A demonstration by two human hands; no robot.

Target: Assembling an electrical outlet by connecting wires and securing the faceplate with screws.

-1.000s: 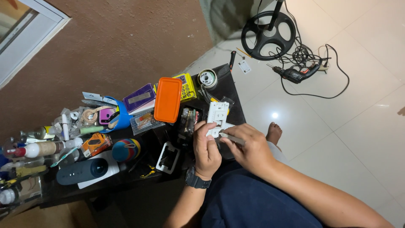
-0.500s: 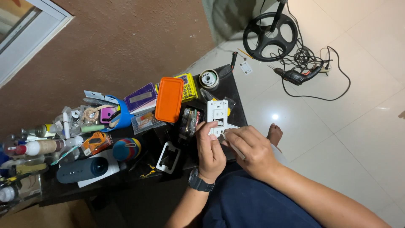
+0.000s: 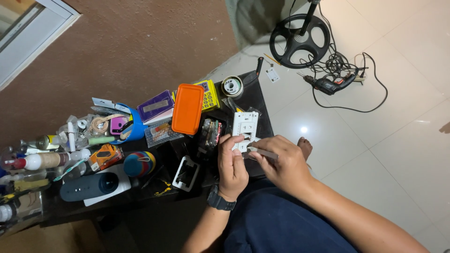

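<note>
A white wall switch plate (image 3: 245, 125) lies on the black table (image 3: 257, 96), its near end under my fingers. My left hand (image 3: 231, 165), with a black watch on the wrist, grips that near end. My right hand (image 3: 280, 161) holds a thin grey tool (image 3: 263, 152), its tip at the plate's near edge, between the two hands. A white frame part (image 3: 185, 173) lies to the left of my left hand.
The table is crowded: an orange lidded box (image 3: 187, 108), purple case (image 3: 155, 106), yellow box (image 3: 208, 94), tape roll (image 3: 231, 86), blue tub (image 3: 132, 129), dark speaker (image 3: 89, 186), bottles at left. On the tiled floor sit a fan base (image 3: 300, 35) and a drill (image 3: 329, 85) with cables.
Both hands stay on the switch plate; the right hand has shifted slightly along its near edge with the tool. The view has drifted a little.
</note>
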